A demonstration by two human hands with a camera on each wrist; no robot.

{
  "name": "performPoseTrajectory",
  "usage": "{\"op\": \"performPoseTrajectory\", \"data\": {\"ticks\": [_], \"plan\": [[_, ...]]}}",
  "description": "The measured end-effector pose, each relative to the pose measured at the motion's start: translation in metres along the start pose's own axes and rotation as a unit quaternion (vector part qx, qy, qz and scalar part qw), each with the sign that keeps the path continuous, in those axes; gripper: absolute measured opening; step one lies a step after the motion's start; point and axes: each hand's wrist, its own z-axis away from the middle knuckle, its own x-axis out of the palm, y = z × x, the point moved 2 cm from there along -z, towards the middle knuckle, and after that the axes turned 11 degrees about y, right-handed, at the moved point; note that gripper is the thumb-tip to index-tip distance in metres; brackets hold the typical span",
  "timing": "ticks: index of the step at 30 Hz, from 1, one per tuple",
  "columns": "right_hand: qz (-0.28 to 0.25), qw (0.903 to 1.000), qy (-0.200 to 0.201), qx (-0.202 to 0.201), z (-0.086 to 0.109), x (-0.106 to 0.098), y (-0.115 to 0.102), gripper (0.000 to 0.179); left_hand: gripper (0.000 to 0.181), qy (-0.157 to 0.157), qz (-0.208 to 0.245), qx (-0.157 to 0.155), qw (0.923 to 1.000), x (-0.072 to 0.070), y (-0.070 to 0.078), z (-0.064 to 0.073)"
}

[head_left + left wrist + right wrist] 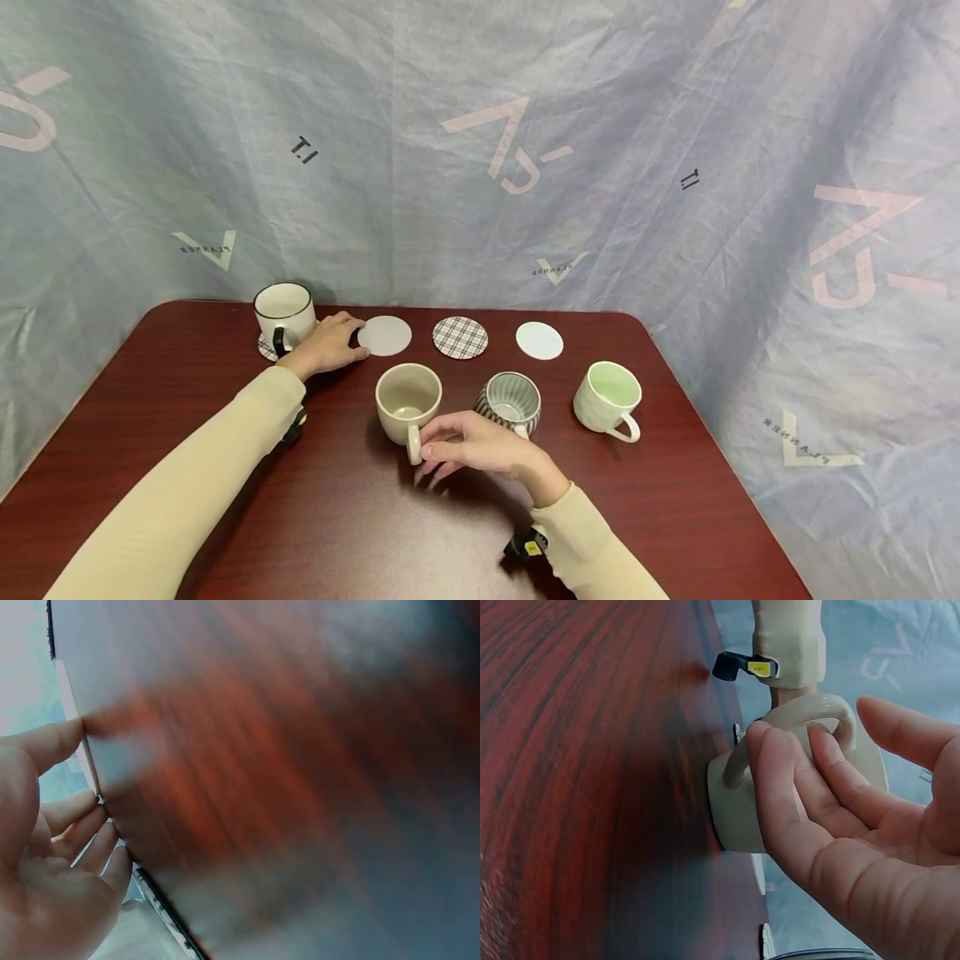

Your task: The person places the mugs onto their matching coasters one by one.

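My left hand (330, 343) lies low over the table at the left edge of a plain white round coaster (386, 336). Its thumb and fingers are spread at the coaster's rim. In the left wrist view the coaster (69, 694) appears edge-on near the fingertips. My right hand (480, 446) is at the handle of a beige mug (401, 392), which stands upright on the table. From the right wrist, the fingers are loosely bent beside the mug's handle (810, 712), and the thumb stands apart from it. Whether the fingertips touch the handle is hard to tell.
A white mug (285, 308) with a black rim stands on a checked coaster (266, 347) at the back left. Farther right lie a checked coaster (461, 338) and a white coaster (539, 341). A striped mug (491, 400) and a pale green mug (596, 404) stand nearer.
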Motion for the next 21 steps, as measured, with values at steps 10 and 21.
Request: {"op": "performPoseTrajectory", "data": {"ticks": [10,21], "plan": [[-0.015,0.9998,-0.001,0.013,-0.002,0.006,0.002,0.031,0.066,-0.007,-0.006,-0.001,1.0,0.001,0.0,-0.001],[-0.019,0.9998,-0.008,0.007,-0.007,0.012,0.008,0.03,0.065,0.002,-0.013,0.004,0.9999,0.001,0.0,-0.001]]}}
